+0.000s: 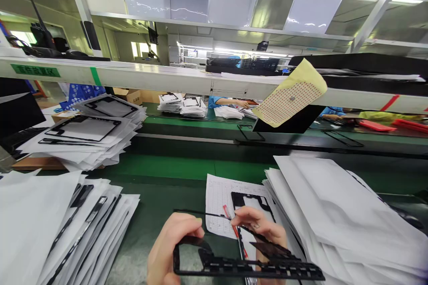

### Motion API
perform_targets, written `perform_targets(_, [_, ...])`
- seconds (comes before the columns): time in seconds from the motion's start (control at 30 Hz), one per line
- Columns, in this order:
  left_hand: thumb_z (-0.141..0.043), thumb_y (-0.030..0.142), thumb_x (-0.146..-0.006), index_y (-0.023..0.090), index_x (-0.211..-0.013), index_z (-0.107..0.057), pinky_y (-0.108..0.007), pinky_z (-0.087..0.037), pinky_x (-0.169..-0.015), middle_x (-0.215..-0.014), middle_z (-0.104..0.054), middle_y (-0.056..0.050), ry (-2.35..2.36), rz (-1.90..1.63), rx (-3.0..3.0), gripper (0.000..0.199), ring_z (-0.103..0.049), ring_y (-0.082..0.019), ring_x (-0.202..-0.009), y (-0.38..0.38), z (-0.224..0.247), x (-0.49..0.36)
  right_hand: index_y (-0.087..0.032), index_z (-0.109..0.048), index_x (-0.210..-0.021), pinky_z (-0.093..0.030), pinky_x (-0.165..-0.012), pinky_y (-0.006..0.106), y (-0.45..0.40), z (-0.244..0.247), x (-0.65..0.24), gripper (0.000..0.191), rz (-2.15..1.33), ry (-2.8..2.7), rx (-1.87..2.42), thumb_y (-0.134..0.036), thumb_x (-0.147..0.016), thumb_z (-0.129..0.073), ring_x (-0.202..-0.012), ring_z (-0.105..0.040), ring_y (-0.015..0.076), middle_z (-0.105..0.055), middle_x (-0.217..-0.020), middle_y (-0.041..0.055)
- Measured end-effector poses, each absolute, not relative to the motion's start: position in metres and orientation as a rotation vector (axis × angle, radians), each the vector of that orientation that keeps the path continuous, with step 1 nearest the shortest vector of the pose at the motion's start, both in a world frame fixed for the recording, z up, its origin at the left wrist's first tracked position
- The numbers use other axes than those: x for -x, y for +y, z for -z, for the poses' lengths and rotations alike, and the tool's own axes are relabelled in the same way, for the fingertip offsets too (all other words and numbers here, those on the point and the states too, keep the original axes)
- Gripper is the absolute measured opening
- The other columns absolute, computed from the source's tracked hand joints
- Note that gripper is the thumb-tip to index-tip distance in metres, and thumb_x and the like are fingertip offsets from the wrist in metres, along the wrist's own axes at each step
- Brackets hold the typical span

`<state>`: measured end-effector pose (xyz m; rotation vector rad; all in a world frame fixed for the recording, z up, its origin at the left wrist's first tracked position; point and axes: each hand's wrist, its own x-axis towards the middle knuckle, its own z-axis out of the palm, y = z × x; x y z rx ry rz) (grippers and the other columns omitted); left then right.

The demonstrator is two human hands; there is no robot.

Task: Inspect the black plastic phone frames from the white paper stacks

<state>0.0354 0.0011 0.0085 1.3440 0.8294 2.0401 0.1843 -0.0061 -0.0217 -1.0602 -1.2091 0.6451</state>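
A thin black rectangular frame [230, 267], perhaps a device bezel, is held tilted above the green work surface. At its left end, my left hand [163, 249] is closed with the thumb over the edge. My right hand [267, 229] is bent around its right part, fingers curled in; the frame covers some of that palm. Behind my right hand lies a similar black frame [239, 198] on white sheets. A printed form [216, 191] with a red pen [225, 210] is beside it.
Stacks of white sheets with black frames between them stand at front left [110, 227] and back left [127, 142]. A tall white sheet stack [321, 200] is on the right. A shelf [167, 78] crosses ahead, with a yellow dotted card [294, 98] hanging there. Beyond, a co-worker's hand [242, 103] shows.
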Motion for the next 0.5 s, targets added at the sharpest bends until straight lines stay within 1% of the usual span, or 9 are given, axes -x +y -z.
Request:
perform_targets(0.07, [-0.039, 0.058, -0.090, 0.026, -0.092, -0.073, -0.029, -0.042, -0.051, -0.068, -0.061, -0.008, 0.783, -2.038, -1.437, 0.047, -0.053, -0.022, -0.063, 0.006, -0.005, -0.030, -0.028, -0.048, -0.076, -0.050, -0.073, 0.048, -0.005, 0.023, -0.183, 0.044, -0.596, -1.153, 0.988, -0.071, -0.081, -0.050, -0.074, -0.064, 0.0281, -0.068, -0.101, 0.0106])
perform_targets(0.13, [-0.042, 0.058, -0.090, 0.025, -0.093, -0.074, -0.028, -0.044, -0.050, -0.070, -0.064, -0.008, 0.715, -2.017, -1.533, 0.046, -0.056, -0.021, -0.063, 0.013, 0.000, -0.023, -0.028, -0.050, -0.078, -0.050, -0.063, 0.041, -0.004, 0.028, -0.183, 0.041, -0.608, -1.124, 0.941, -0.068, -0.085, -0.050, -0.059, -0.060, 0.0221, -0.069, -0.091, 0.0072])
perform_targets(0.2, [-0.043, 0.065, -0.086, 0.025, -0.097, -0.074, -0.028, -0.046, -0.052, -0.076, -0.067, -0.007, 0.696, -2.014, -1.539, 0.051, -0.057, -0.019, -0.063, 0.019, 0.003, -0.017, -0.026, -0.051, -0.073, -0.046, -0.054, 0.034, -0.003, 0.035, -0.185, 0.047, -0.653, -1.161, 0.894, -0.070, -0.087, -0.045, -0.049, -0.053, 0.0175, -0.067, -0.076, 0.0045])
perform_targets(0.27, [-0.047, 0.069, -0.082, 0.026, -0.100, -0.071, -0.027, -0.046, -0.053, -0.078, -0.067, -0.004, 0.731, -2.050, -1.462, 0.053, -0.055, -0.017, -0.060, 0.023, 0.004, -0.014, -0.023, -0.048, -0.063, -0.043, -0.051, 0.031, -0.004, 0.040, -0.188, 0.056, -0.658, -1.269, 0.856, -0.072, -0.088, -0.039, -0.049, -0.051, 0.0167, -0.063, -0.065, 0.0040])
perform_targets(0.3, [-0.053, 0.067, -0.079, 0.026, -0.100, -0.069, -0.026, -0.046, -0.052, -0.076, -0.066, -0.003, 0.760, -2.062, -1.432, 0.049, -0.054, -0.016, -0.059, 0.024, 0.003, -0.013, -0.022, -0.046, -0.059, -0.042, -0.051, 0.031, -0.004, 0.042, -0.189, 0.058, -0.643, -1.335, 0.858, -0.070, -0.090, -0.037, -0.050, -0.051, 0.0168, -0.061, -0.063, 0.0042])
perform_targets(0.33, [-0.060, 0.062, -0.078, 0.025, -0.098, -0.068, -0.025, -0.045, -0.053, -0.074, -0.064, -0.001, 0.800, -2.067, -1.404, 0.042, -0.054, -0.015, -0.059, 0.026, 0.002, -0.012, -0.021, -0.045, -0.057, -0.041, -0.051, 0.030, -0.004, 0.043, -0.190, 0.058, -0.619, -1.403, 0.870, -0.066, -0.092, -0.037, -0.051, -0.051, 0.0167, -0.060, -0.062, 0.0045])
perform_targets(0.4, [-0.067, 0.047, -0.079, 0.023, -0.089, -0.064, -0.023, -0.045, -0.055, -0.069, -0.060, 0.001, 0.871, -2.035, -1.371, 0.026, -0.054, -0.014, -0.062, 0.029, 0.000, -0.012, -0.021, -0.048, -0.061, -0.038, -0.049, 0.029, -0.005, 0.043, -0.191, 0.053, -0.544, -1.533, 0.884, -0.056, -0.097, -0.033, -0.051, -0.049, 0.0162, -0.058, -0.064, 0.0047])
perform_targets(0.47, [-0.061, 0.039, -0.085, 0.021, -0.083, -0.060, -0.022, -0.046, -0.058, -0.068, -0.059, 0.001, 0.898, -1.961, -1.348, 0.018, -0.054, -0.014, -0.064, 0.031, 0.000, -0.013, -0.022, -0.054, -0.072, -0.036, -0.047, 0.028, -0.005, 0.042, -0.191, 0.045, -0.427, -1.629, 0.835, -0.046, -0.101, -0.028, -0.051, -0.049, 0.0160, -0.057, -0.066, 0.0044])
perform_targets(0.5, [-0.055, 0.038, -0.088, 0.021, -0.085, -0.059, -0.023, -0.046, -0.061, -0.071, -0.060, 0.000, 0.905, -1.949, -1.350, 0.017, -0.055, -0.013, -0.065, 0.032, 0.001, -0.014, -0.023, -0.055, -0.080, -0.036, -0.047, 0.028, -0.004, 0.041, -0.191, 0.040, -0.365, -1.656, 0.801, -0.041, -0.101, -0.027, -0.052, -0.049, 0.0162, -0.057, -0.067, 0.0043])
